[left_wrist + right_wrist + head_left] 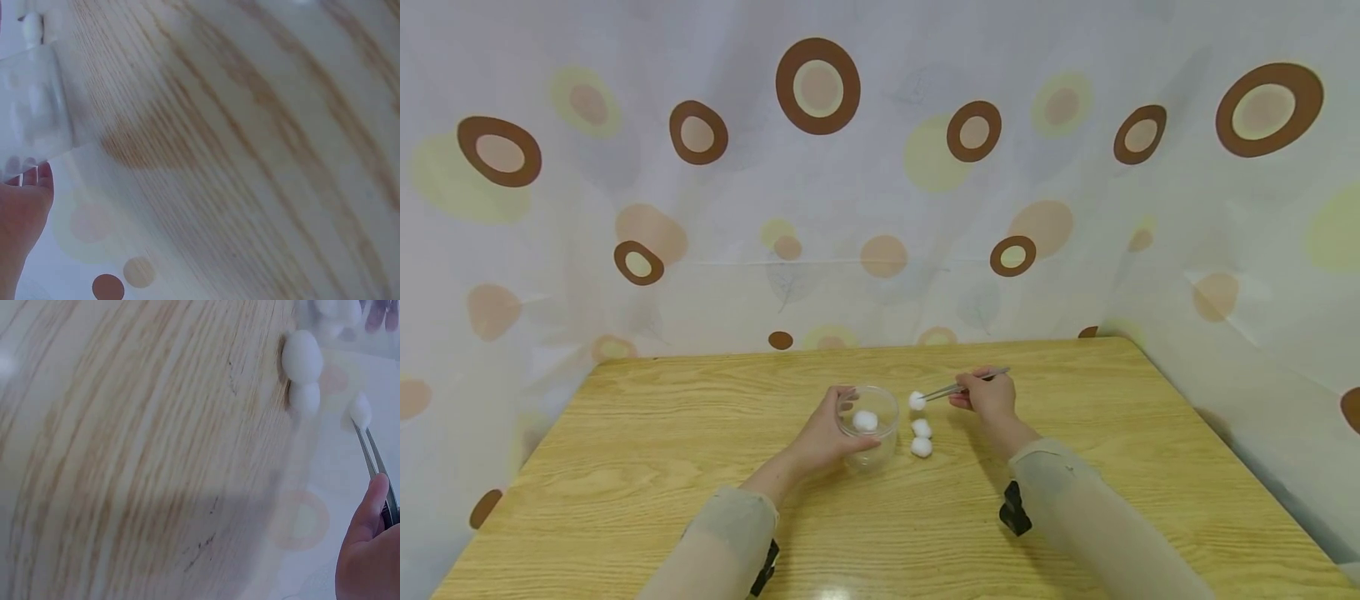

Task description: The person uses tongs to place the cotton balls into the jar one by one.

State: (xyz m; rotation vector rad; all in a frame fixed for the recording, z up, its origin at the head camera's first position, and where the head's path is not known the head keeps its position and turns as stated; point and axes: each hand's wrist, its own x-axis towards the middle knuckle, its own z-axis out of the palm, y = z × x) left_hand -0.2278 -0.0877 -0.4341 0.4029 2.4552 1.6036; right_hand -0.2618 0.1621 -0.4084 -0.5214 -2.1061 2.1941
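A wood-grain tabletop [685, 417], yellowish with fine lengthwise streaks, spreads under both hands and out to either side of them. Beyond the hands its far edge meets a pale patterned cloth [880, 192], printed with brown rings, peach discs and yellow blotches; the cloth also runs down past the table on the left hand's side and the right hand's side, with creases here and there. A small patch of glare [832, 593] shines on the wood nearer the person than the hands.

The left hand [820, 435] is curved round the side of a clear round container [887, 452], thumb at the near side and fingers at the far side; at least one cotton ball [865, 421] shows inside. The right hand [992, 402] pinches metal tweezers [946, 391], whose tips hold another cotton ball [917, 401] between the two hands; whether it touches the wood cannot be told. Nearer the person than that ball, just beside the container, a pair of cotton balls [922, 447] rest touching on the tabletop. Light sleeves [1075, 492] cover both forearms.
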